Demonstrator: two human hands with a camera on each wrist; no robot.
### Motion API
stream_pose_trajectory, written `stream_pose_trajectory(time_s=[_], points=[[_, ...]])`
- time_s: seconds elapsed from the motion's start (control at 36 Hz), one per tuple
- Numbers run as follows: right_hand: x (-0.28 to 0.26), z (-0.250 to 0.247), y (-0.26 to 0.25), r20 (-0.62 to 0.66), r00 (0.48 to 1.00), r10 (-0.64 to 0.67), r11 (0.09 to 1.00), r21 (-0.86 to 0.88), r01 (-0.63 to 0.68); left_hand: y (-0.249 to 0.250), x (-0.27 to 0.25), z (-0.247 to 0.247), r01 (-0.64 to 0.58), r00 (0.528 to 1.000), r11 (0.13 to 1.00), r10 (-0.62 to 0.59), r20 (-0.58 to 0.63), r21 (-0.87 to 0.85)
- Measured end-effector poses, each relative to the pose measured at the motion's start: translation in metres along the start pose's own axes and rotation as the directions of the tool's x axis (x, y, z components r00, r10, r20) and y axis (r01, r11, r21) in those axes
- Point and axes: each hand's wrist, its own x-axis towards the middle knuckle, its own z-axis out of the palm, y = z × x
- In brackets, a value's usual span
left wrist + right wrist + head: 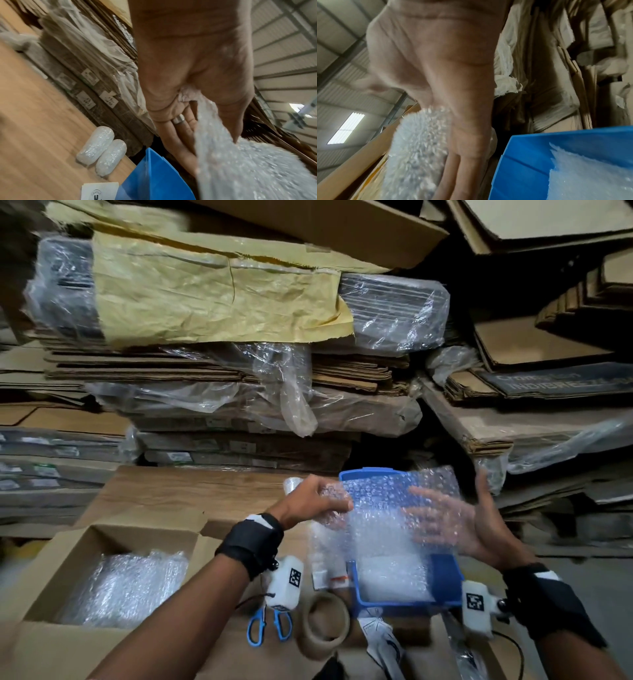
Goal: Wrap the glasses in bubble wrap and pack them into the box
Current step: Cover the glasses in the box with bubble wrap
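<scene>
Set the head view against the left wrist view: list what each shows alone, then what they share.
Only the head view shows the right hand flat behind the bubble wrap sheet, the cardboard box lined with bubble wrap, the scissors and the tape roll. Only the left wrist view shows two wrapped bundles lying side by side on the table, and a ring on a finger. Both show the left hand gripping the sheet's edge above the blue bin.

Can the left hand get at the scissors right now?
Probably not yet: the left hand grips the bubble wrap. The scissors lie uncovered just below that wrist, so the path looks free once it lets go.
</scene>
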Motion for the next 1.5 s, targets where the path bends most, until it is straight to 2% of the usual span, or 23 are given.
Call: stream_pose_trajectory(time_s=[0.06,0.08,0.19,0.25,0.39,0.47,0.58,0.67,0.72,0.81,0.86,0.94,1.03,1.08,1.11,1.19,1.28,1.33,1.39,1.44,1.5], points=[[0.003,-0.001,0.008,0.064,0.998,-0.016,1.0,-0.018,0.017,-0.004,-0.007,-0.011,0.016,0.998,0.998,-0.02,-0.053,-0.063],[0.006,0.002,0.013,0.061,0.998,-0.021,0.996,-0.083,0.026,-0.004,-0.012,-0.016,0.024,0.996,0.996,-0.032,-0.088,-0.088],[0.024,0.029,0.029,-0.105,0.989,-0.106,0.926,-0.374,0.059,-0.014,-0.029,-0.038,0.065,0.982,0.988,-0.088,-0.168,-0.137],[0.034,0.045,0.033,-0.157,0.977,-0.142,0.889,-0.454,0.056,-0.021,-0.037,-0.051,0.079,0.974,0.984,-0.11,-0.198,-0.159],[0.06,0.083,0.034,-0.204,0.969,-0.136,0.903,-0.428,0.036,-0.03,-0.062,-0.08,0.132,0.98,0.983,-0.149,-0.132,-0.131],[0.079,0.099,0.038,-0.231,0.962,-0.144,0.905,-0.423,0.034,-0.03,-0.082,-0.094,0.124,0.981,0.988,-0.135,-0.138,-0.089],[0.094,0.125,0.041,-0.216,0.961,-0.172,0.907,-0.415,0.069,-0.046,-0.11,-0.126,0.129,0.969,0.981,-0.156,-0.192,-0.145],[0.102,0.149,0.045,-0.224,0.948,-0.227,0.912,-0.39,0.127,-0.06,-0.134,-0.154,0.184,0.96,0.953,-0.227,-0.165,-0.241],[0.107,0.165,0.05,-0.216,0.936,-0.279,0.894,-0.416,0.17,-0.068,-0.152,-0.171,0.21,0.949,0.948,-0.256,-0.182,-0.237],[0.115,0.193,0.058,-0.13,0.944,-0.302,0.854,-0.477,0.208,-0.081,-0.177,-0.195,0.196,0.919,0.952,-0.263,-0.295,-0.236],[0.119,0.214,0.063,-0.068,0.952,-0.298,0.824,-0.522,0.221,-0.093,-0.191,-0.213,0.151,0.878,0.946,-0.262,-0.4,-0.288],[0.128,0.245,0.073,-0.011,0.967,-0.254,0.775,-0.6,0.197,-0.104,-0.209,-0.238,0.097,0.773,0.979,-0.188,-0.606,-0.18],[0.141,0.275,0.088,0.056,0.985,-0.163,0.678,-0.719,0.153,-0.117,-0.224,-0.256,0.097,0.708,0.994,-0.037,-0.706,0.045],[0.149,0.293,0.101,0.087,0.988,-0.125,0.615,-0.775,0.146,-0.129,-0.233,-0.266,0.159,0.697,0.953,0.078,-0.713,0.259],[0.153,0.303,0.107,0.11,0.988,-0.106,0.56,-0.815,0.151,-0.134,-0.237,-0.27,0.199,0.705,0.901,0.141,-0.695,0.385],[0.165,0.332,0.127,0.158,0.986,-0.045,0.304,-0.938,0.164,-0.148,-0.242,-0.277,0.255,0.789,0.696,0.252,-0.561,0.671],[0.177,0.354,0.146,0.182,0.983,-0.002,0.139,-0.974,0.181,-0.158,-0.244,-0.278,0.252,0.867,0.547,0.24,-0.438,0.798],[0.182,0.368,0.156,0.191,0.981,0.022,-0.043,-0.98,0.192,-0.163,-0.246,-0.278,0.216,0.912,0.436,0.23,-0.34,0.873],[0.188,0.38,0.165,0.21,0.976,0.055,-0.229,-0.949,0.217,-0.171,-0.247,-0.281,0.175,0.934,0.343,0.239,-0.266,0.923],[0.19,0.392,0.173,0.197,0.974,0.111,-0.37,-0.901,0.224,-0.181,-0.244,-0.283,0.183,0.95,0.245,0.207,-0.236,0.952],[0.193,0.401,0.18,0.192,0.97,0.151,-0.47,-0.849,0.242,-0.182,-0.24,-0.282,0.207,0.973,0.105,0.086,-0.216,0.973]])
